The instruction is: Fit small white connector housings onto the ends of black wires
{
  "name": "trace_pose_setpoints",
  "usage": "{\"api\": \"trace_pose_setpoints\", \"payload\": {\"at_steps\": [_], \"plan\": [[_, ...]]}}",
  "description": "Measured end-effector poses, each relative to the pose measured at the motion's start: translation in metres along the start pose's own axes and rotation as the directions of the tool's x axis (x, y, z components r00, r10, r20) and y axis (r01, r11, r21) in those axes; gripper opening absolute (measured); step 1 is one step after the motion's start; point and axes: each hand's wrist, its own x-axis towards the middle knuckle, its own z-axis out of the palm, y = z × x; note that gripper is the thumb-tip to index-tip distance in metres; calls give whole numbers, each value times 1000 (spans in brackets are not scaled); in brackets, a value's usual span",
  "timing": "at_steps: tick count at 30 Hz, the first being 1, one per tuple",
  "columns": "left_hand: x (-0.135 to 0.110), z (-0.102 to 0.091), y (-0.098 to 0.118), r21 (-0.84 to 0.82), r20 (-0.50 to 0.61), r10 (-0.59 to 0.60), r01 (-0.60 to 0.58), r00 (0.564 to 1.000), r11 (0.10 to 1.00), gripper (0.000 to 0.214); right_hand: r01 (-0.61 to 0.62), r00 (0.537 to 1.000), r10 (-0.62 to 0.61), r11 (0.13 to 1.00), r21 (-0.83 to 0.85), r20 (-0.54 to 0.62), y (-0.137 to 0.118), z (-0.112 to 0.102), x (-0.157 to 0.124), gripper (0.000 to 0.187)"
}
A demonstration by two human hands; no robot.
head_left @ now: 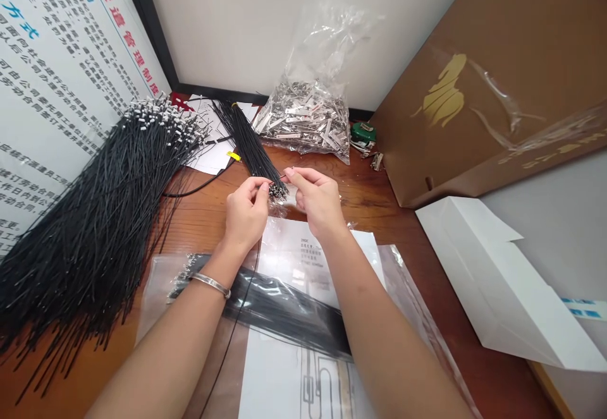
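My left hand (pixel 246 212) is closed, its thumb and forefinger pinching a thin black wire (pixel 232 337). The wire hangs from the hand down past my left wrist toward the front edge of view. Opposite it, my right hand (pixel 320 199) is closed too, thumb against forefinger; a short dark stretch of wire shows between the two hands, and its very tip is too small to make out. Just behind my fingertips lies a tied bundle of black wires (pixel 253 144) with shiny metal ends. Under my forearms, a clear plastic bag (pixel 284 302) holds more black wires.
A big heap of black wires with white ends (pixel 85 229) fills the left. At the back sit a clear bag of metal clips (pixel 303 115) and a green tape measure (pixel 363 132). A brown box (pixel 497 78) and white carton (pixel 502 280) stand right. Printed paper (pixel 275 242) lies underneath.
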Motion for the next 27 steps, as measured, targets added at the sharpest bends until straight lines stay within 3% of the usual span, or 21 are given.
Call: {"api": "trace_pose_setpoints", "payload": {"at_steps": [4,8,15,19,23,25,27], "plan": [[-3,-1,4,3,127,-75,75,989,997,24,8,1000,-9,1000,-6,-26,-1,-1,0,26],[-5,0,9,-49,294,-149,170,944,984,31,79,984,-79,997,-5,-160,1,-2,4,23],[-6,0,11,-117,439,-208,285,874,951,40,219,887,-196,976,8,-418,4,-12,14,24],[-3,0,10,-168,386,-188,269,903,948,42,293,828,-289,954,-68,-481,10,-23,22,35],[-1,-1,12,-209,311,-175,246,934,946,43,354,801,-377,925,-139,-466,13,-29,27,41],[-2,-2,14,-218,329,-179,258,927,941,45,351,807,-368,928,-127,-462,10,-27,26,39],[-3,-3,15,-209,412,-181,287,893,935,49,302,841,-291,952,-49,-456,5,-23,22,33]]}}
